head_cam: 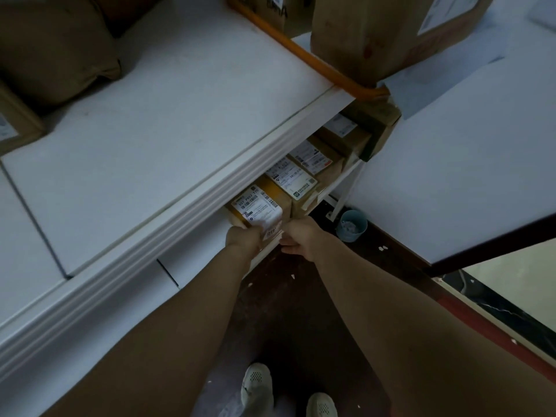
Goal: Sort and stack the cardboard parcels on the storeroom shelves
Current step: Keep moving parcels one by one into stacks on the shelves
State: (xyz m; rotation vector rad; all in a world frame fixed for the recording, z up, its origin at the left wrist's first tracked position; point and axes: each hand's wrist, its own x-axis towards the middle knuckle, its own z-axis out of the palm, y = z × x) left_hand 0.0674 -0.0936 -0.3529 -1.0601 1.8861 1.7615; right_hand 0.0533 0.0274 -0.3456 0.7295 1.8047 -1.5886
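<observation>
Down on the lower shelf (210, 254), both hands meet at the near end of a small cardboard parcel (258, 209) with a white shipping label — the left hand (243, 240) is wrapped over its left front corner, the right hand (296, 237) grips its right front edge. This parcel sits at the front of a row of labelled parcels (304, 176) running back under the white upper shelf (144, 130). On that upper shelf stand larger brown boxes (51, 46) (one partly out of frame) and a tall carton (361, 34) beside an orange rail (316, 58). A small blue bin (352, 225) stands on the dark floor (301, 311), to the right of the hands.
</observation>
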